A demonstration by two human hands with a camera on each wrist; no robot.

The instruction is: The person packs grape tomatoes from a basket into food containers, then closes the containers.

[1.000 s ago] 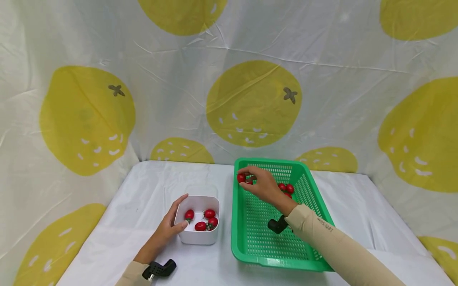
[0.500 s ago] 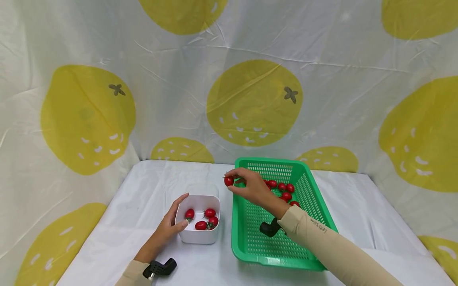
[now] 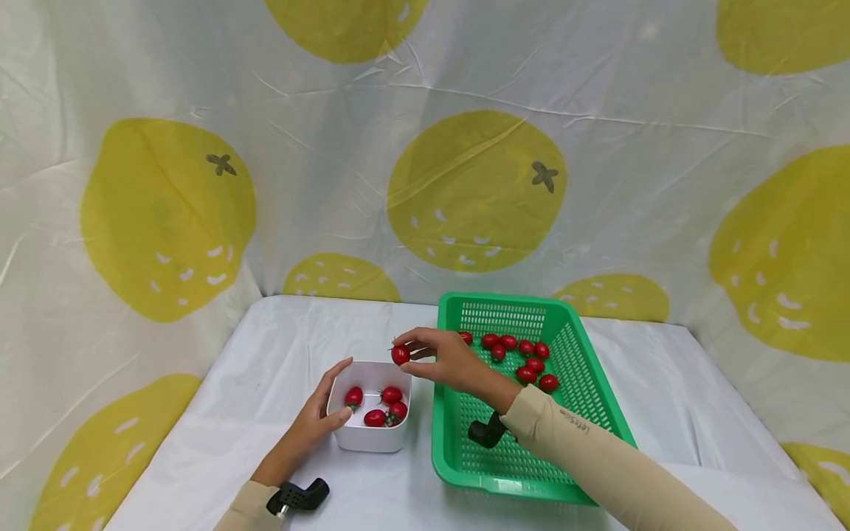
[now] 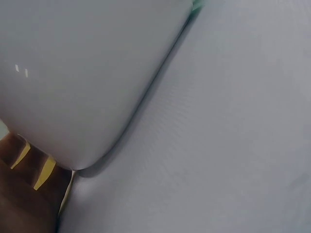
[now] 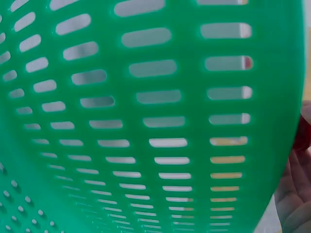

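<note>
Left hand (image 3: 311,419) grips the box (image 3: 372,440) lower center, right hand (image 3: 453,363) pinching 1 tomato (image 3: 401,355) near its rim; slim tabletop (image 3: 421,435) gap before the basket (image 3: 511,487).

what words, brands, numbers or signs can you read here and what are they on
"LetsSlim", as best it reads, on the right sleeve; the lettering is small and slightly blurred, so the spelling is uncertain.
No other text is readable: none shows on the white box, green basket or fruit-print cloth.
</note>
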